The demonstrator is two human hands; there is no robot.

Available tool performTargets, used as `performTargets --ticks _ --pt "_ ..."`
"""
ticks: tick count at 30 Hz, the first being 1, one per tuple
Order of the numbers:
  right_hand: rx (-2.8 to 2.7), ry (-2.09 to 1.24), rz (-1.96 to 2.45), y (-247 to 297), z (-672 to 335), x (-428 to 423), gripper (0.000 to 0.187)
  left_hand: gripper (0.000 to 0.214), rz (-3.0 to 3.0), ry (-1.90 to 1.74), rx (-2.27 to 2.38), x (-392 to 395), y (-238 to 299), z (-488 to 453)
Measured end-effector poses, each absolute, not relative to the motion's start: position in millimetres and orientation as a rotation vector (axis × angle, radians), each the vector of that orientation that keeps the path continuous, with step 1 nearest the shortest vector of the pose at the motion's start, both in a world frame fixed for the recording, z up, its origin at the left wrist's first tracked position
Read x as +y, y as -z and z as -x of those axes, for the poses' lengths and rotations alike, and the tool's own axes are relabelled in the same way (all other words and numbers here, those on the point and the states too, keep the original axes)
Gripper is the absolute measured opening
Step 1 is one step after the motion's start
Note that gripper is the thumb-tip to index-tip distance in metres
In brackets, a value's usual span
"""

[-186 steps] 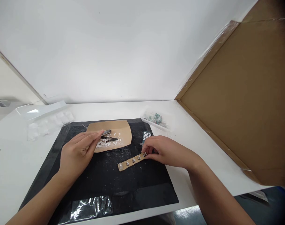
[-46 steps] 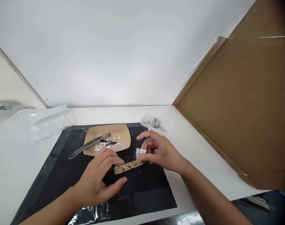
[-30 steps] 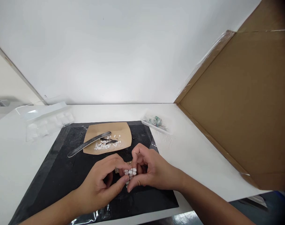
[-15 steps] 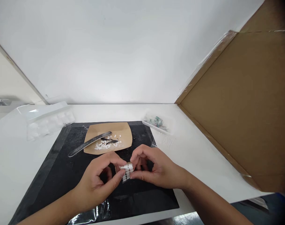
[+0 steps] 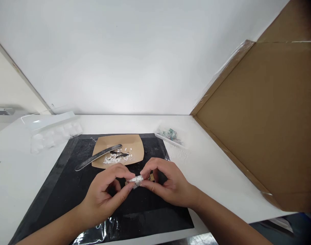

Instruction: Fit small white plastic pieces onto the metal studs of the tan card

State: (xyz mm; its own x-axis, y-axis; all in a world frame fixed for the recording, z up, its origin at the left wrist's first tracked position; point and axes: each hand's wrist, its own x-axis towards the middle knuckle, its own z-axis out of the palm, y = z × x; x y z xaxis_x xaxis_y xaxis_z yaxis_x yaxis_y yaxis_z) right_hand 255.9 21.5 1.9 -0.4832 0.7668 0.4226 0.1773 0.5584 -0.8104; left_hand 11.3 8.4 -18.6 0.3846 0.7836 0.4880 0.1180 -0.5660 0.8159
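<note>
Between my two hands is a small block (image 5: 137, 180) faced with white oval pieces, held just above the black mat. My left hand (image 5: 108, 194) pinches its left side between thumb and forefinger. On its right side, the thumb and forefinger of my right hand (image 5: 168, 182) close in the same way. A bit of brown material (image 5: 152, 177) shows behind the right fingers; whether it belongs to the block I cannot tell. Beyond the hands lies a brown card tray (image 5: 135, 143) with loose white pieces (image 5: 111, 159) and a dark strip. A dark, curved nail file (image 5: 97, 156) rests across its left edge.
The black mat (image 5: 68, 200) covers the middle of the white table (image 5: 216, 166). At the back left stands a clear plastic case (image 5: 55, 134) with white contents. A clear tray (image 5: 170, 135) holds greenish packets at the back right. Brown cardboard (image 5: 267, 119) rises along the right.
The block has tilted between my fingers, so its rows of white ovals appear flatter and fewer. Both hands keep their pinch in nearly the same place. The view has shifted slightly.
</note>
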Motion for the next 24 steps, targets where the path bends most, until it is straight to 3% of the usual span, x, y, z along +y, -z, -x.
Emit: performTargets --ticks 14,24 --pt "-1.952 -0.873 0.729 0.8 -253.0 22.1 0.011 0.024 -2.027 -1.195 0.678 11.3 17.2 -9.8" --pt "-1.973 -0.640 0.613 -0.7 -249.4 20.2 0.007 0.026 -2.143 -1.255 0.636 13.3 17.6 -10.2"
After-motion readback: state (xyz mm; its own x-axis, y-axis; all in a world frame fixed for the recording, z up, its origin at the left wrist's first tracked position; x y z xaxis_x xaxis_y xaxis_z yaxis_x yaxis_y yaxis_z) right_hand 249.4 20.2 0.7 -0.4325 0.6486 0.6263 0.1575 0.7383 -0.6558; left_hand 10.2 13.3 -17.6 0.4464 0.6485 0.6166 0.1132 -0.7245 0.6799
